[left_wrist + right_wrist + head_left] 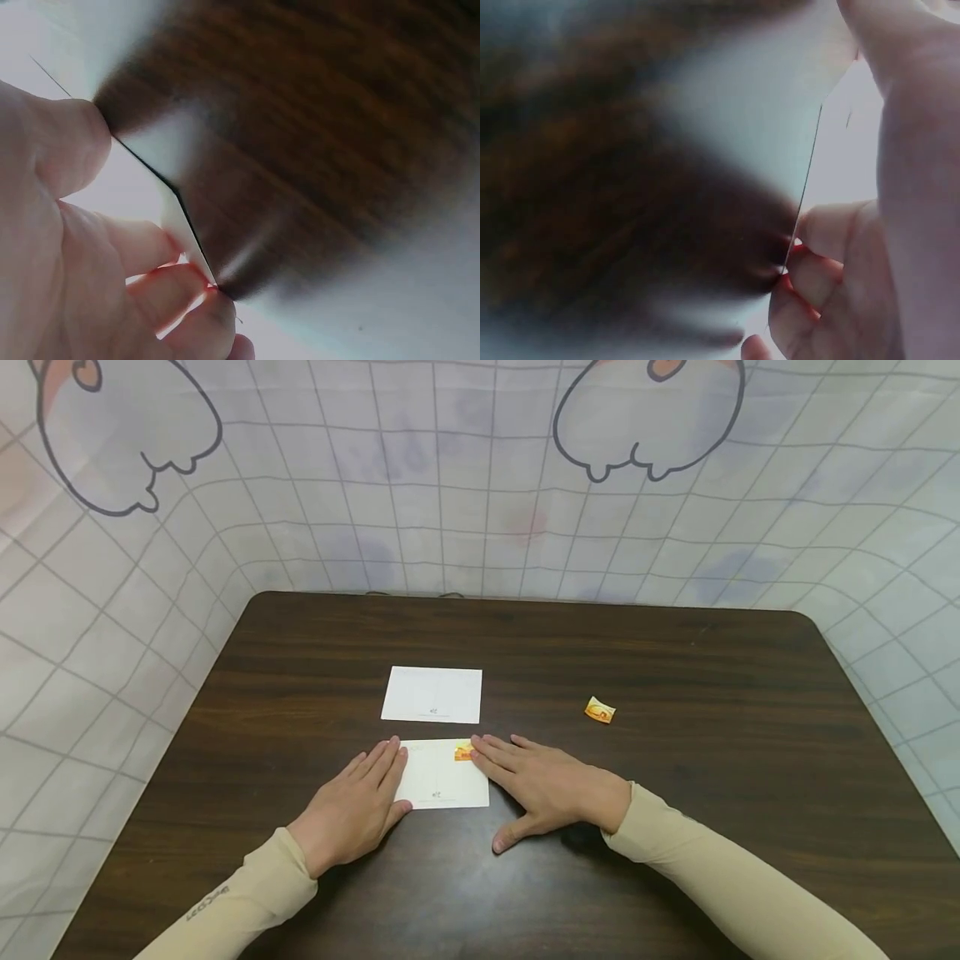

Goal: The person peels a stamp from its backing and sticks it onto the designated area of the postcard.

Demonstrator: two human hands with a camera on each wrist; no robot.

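Note:
A white card (431,785) lies on the dark table, with an orange and yellow sticker (462,752) at its upper right. Flat along the card's left edge rests my left hand (348,810), fingers straight and thumb at the lower left corner. The fingertips of my right hand (551,783) touch the sticker and the card's right side, covering part of the sticker; its thumb is spread on the table. Close up, the left wrist view shows the left hand (97,217) against the card's edge, and the right wrist view shows the right hand (855,225) likewise.
Another white card (432,695) lies just beyond the first. A small, slightly curled orange and yellow piece (600,710) sits on the table (712,693) to the right. Behind the table hangs a white gridded cloth (465,485) with cartoon drawings.

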